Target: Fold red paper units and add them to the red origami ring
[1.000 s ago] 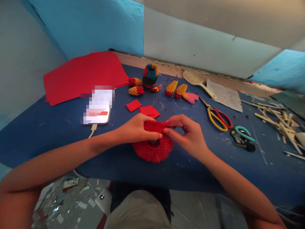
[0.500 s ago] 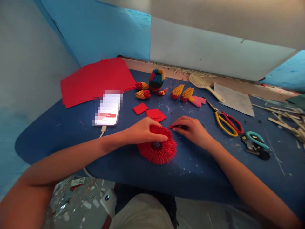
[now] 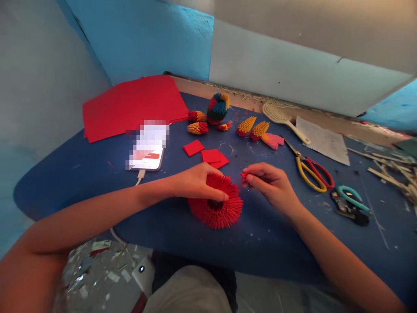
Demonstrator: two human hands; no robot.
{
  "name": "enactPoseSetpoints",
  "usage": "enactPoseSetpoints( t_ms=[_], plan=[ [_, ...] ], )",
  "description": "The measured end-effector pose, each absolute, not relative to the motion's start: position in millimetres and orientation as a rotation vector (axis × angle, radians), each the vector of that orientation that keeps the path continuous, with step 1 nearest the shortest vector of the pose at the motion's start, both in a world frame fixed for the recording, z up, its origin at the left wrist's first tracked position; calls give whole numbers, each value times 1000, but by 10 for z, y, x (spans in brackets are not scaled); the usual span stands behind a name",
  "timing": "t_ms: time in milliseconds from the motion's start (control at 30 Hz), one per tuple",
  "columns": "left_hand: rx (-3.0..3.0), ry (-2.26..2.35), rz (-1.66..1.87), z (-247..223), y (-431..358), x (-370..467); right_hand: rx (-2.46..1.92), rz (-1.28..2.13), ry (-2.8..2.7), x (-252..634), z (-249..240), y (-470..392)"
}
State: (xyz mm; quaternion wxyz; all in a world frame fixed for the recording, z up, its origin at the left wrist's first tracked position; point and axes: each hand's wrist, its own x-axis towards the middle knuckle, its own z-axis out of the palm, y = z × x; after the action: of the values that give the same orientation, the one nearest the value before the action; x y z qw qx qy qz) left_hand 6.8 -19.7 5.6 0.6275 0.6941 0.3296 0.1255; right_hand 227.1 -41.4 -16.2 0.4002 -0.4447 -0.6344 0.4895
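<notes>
My left hand (image 3: 200, 181) grips the upper left of a red ring of folded paper pieces (image 3: 224, 213), its thumb lying across the top near the central hole. The ring rests on the blue table (image 3: 156, 221), spikes pointing outward. Just right of it, my right hand (image 3: 269, 182) pinches a small folded red paper piece (image 3: 243, 174) between thumb and fingertips, apart from the ring. Beyond the hands lie flat red paper squares (image 3: 211, 155) and another red square (image 3: 193, 148).
Large red sheets (image 3: 133, 106) and a lit, cabled phone (image 3: 148, 148) lie left. Behind stand a multicoloured paper pot (image 3: 218, 108) and yellow-red paper cones (image 3: 246, 126). At right are scissors (image 3: 312, 171), a turquoise-handled tool (image 3: 352, 202), a hairbrush (image 3: 276, 113) and pale strips (image 3: 391, 169).
My right hand has moved slightly right and turned, showing more of the pinched red piece. My left hand keeps its hold on the ring. The view has shifted a little.
</notes>
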Motion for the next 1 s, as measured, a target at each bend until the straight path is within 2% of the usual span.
enactPoseSetpoints(
  t_ms=[333, 1000],
  plan=[
    [1555, 827, 327, 4, -184, 67, -1044, 1384, -1681, 2312, -204, -420],
    [1429, 848, 332, -3, -185, 92, -1078, 1361, -1712, 2291, -199, -432]
  ],
)
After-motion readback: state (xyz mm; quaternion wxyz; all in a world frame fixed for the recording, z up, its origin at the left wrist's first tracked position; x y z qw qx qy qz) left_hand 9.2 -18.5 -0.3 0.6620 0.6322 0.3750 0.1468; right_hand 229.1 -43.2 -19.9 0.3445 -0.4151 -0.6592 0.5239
